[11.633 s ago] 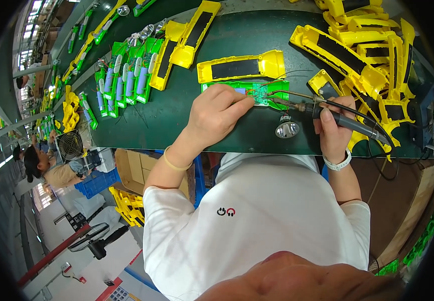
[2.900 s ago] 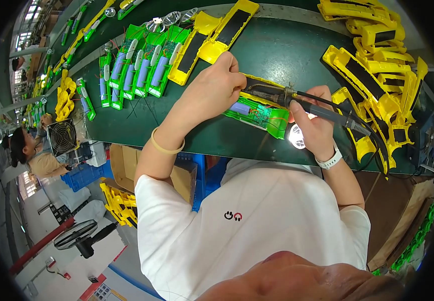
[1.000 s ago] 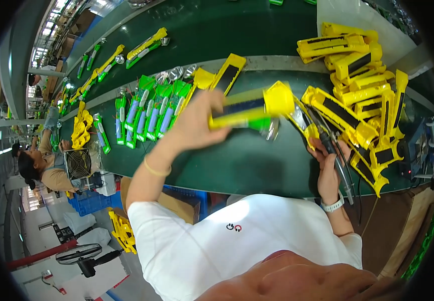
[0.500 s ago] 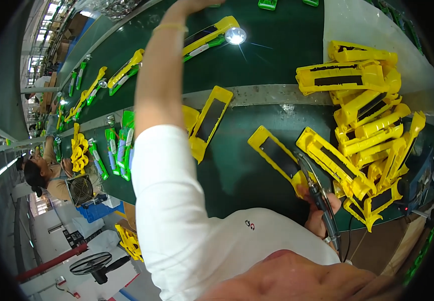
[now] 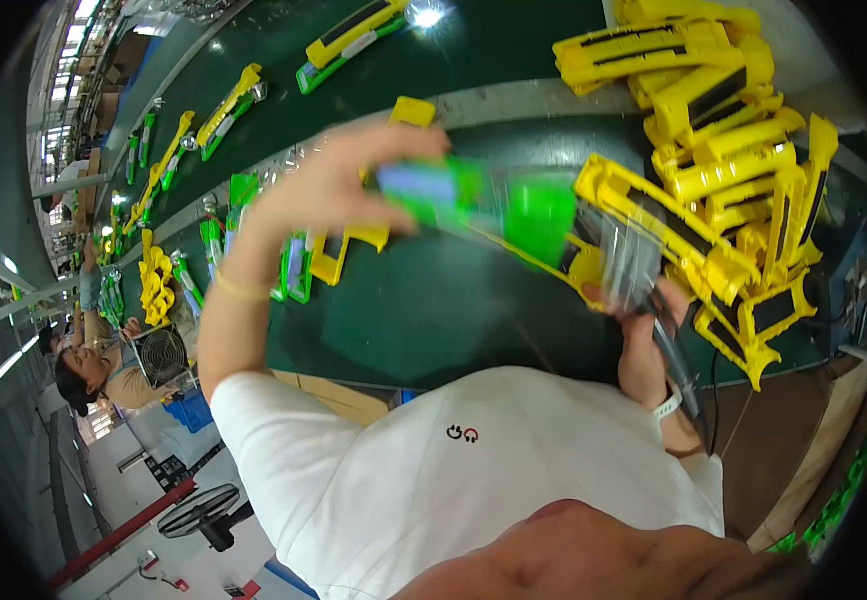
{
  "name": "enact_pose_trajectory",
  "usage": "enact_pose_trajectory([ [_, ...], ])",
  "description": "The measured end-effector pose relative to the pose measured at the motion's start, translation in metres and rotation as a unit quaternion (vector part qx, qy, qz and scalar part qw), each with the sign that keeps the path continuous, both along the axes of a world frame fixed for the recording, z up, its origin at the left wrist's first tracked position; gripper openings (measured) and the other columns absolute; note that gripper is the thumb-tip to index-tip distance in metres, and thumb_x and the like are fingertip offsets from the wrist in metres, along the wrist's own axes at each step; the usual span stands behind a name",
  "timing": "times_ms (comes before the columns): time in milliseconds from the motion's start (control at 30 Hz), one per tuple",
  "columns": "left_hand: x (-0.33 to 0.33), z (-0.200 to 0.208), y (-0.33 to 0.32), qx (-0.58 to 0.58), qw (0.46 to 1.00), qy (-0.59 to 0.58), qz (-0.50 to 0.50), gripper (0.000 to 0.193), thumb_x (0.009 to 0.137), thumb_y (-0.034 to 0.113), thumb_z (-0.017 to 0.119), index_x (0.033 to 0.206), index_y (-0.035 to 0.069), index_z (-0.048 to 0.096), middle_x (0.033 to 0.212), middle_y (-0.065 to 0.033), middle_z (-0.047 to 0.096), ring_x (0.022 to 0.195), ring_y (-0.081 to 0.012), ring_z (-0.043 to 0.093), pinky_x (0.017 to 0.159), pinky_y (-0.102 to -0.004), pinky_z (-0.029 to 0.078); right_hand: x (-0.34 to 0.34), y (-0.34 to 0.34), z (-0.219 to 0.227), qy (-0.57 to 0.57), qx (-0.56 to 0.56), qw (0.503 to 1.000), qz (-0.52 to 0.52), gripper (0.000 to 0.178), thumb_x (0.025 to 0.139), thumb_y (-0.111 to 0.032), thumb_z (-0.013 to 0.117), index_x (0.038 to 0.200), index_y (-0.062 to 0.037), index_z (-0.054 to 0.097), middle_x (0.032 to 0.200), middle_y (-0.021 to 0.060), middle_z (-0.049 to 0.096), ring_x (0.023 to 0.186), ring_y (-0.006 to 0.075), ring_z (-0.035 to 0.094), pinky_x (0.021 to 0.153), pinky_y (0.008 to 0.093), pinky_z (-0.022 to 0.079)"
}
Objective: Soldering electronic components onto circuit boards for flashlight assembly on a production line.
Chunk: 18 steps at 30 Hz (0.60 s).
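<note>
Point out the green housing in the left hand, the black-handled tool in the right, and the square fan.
Green housing (image 5: 540,213), head view: its blurred wide end.
Black-handled tool (image 5: 675,359), head view: its lower handle.
Square fan (image 5: 164,357), head view: its round grille.

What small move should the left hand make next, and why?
I'd probably lower the green casing onto the dark green tabletop: the left hand appears to hold it above the surface, motion-blurred, while the right hand is occupied with a black-handled tool near the yellow shells.
</note>
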<state>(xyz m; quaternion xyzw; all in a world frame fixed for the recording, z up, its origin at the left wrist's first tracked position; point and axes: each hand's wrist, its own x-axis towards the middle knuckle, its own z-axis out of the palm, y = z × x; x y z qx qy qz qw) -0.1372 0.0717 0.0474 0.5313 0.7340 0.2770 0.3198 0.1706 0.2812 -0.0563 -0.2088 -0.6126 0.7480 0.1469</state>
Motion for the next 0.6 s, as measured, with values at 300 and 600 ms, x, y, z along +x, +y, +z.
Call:
enact_pose_trajectory([
  [300,0.166,-0.065,-0.041,0.176,0.941,0.218,0.189,0.058,0.066,0.016,0.077,0.119,0.004,0.054,0.124,-0.0148,0.054,0.12,-0.0343,0.047,0.102,-0.0485,0.034,-0.006,0.006,0.009,0.09,0.072,0.993,0.019,0.035,0.097,-0.029,0.043,0.123,-0.0074,0.033,0.103,0.0129,0.058,0.079,0.0106,0.048,0.069,0.0232,0.038],
  [600,0.191,-0.076,-0.057,0.137,0.881,0.417,0.177,0.049,0.071,0.026,0.073,0.114,0.004,0.06,0.123,-0.0132,0.054,0.117,-0.0308,0.047,0.094,-0.0419,0.04,0.023,0.01,0.012,0.231,-0.028,0.969,-0.09,0.042,0.086,-0.038,0.061,0.107,-0.0065,0.041,0.085,0.0099,0.054,0.061,0.017,0.051,0.054,0.0268,0.042],
])
